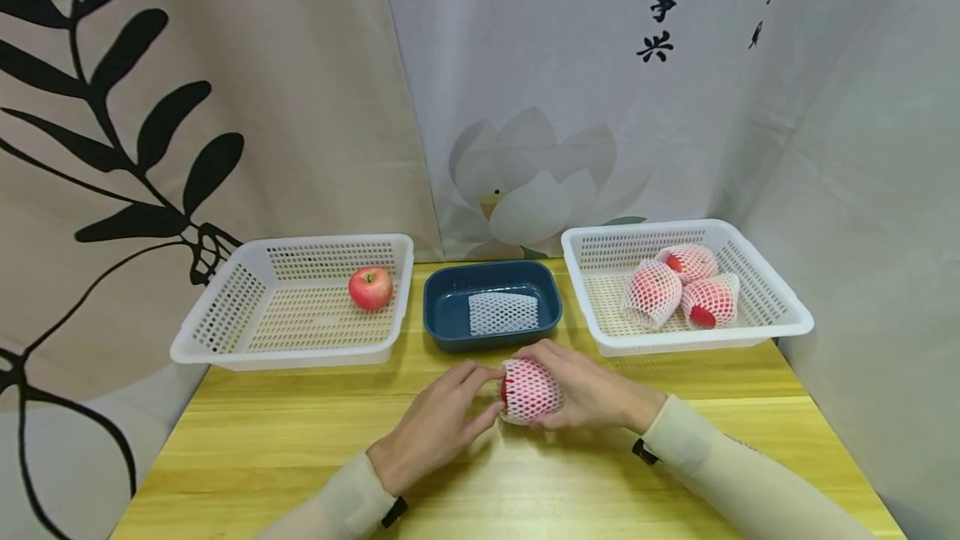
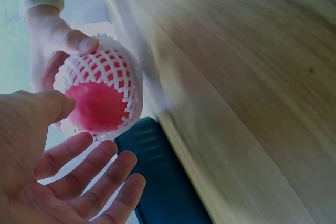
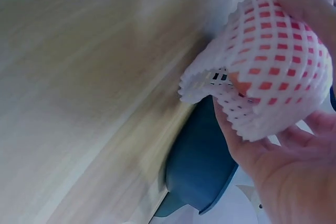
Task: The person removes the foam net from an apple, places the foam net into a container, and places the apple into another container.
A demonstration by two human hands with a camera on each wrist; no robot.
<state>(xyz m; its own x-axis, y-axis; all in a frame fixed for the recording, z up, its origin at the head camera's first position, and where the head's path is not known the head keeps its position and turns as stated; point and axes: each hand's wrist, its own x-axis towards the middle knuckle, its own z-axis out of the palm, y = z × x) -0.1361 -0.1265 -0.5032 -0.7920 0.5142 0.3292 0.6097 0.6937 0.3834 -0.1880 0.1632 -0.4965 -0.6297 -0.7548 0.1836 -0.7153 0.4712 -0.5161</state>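
A red apple in a white foam net point(image 1: 532, 392) is held just above or on the table, in front of the blue tray. My right hand point(image 1: 596, 390) grips it from the right, fingers and thumb curled round the net. From the left, my left hand point(image 1: 442, 413) reaches to the apple's bare end; its fingers are spread and relaxed in the left wrist view, with the thumb close to the red skin point(image 2: 100, 107). Whether that thumb touches cannot be told. In the right wrist view, the loose end of the net point(image 3: 210, 85) gapes open.
A dark blue tray point(image 1: 491, 273) behind the hands holds a flat white foam net point(image 1: 502, 312). At left, a white basket point(image 1: 225, 348) contains one bare apple point(image 1: 371, 287). The right white basket point(image 1: 780, 323) holds three netted apples point(image 1: 652, 292). Below lies the wooden table point(image 1: 300, 427).
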